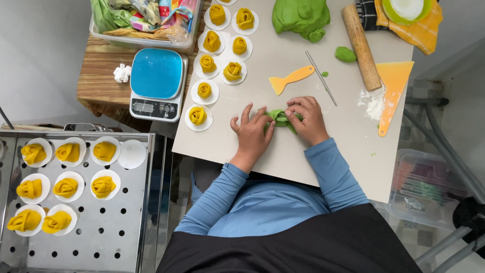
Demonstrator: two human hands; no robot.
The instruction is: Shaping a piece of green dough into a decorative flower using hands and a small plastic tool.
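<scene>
- The left hand (pixel 251 132) lies on the pale worktop (pixel 283 60), fingers spread and slightly curled, their tips touching the left end of a small green dough piece (pixel 279 118).
- The right hand (pixel 308 119) covers the right end of the same piece, fingers bent and pressed together, pinching the dough against the worktop.
- The green dough piece sits between the two hands near the worktop's front edge; much of it is hidden under the fingers, so its exact shape is hard to make out.
- At 12 o'clock from the hands lies an orange fish-shaped cutter (pixel 291 79), with a thin metal rod (pixel 321 78) just beside it at 1 o'clock.
- Further out at 12 o'clock sits a big green dough lump (pixel 300 17); a small green dough bit (pixel 345 54) lies at 1 o'clock, close by a wooden rolling pin (pixel 361 46).
- At 2 o'clock an orange scraper (pixel 391 91) rests beside a dab of white flour (pixel 373 102).
- At 10 to 11 o'clock, yellow rose-shaped buns (pixel 197 116) stand in two rows on white paper rounds.
- A kitchen scale with a blue top (pixel 157 84) stands at 10 o'clock on a wooden side table (pixel 101 71); its small display is too small to read.
- Behind the scale, a clear tub of colourful crumpled packets (pixel 146 20) is cut off by the top edge.
- At 8 o'clock, a perforated steel tray (pixel 101 242) carries more yellow buns and one bare paper round.
- At 4 o'clock, a clear plastic box (pixel 424 187) on the floor shows blurred contents.
</scene>
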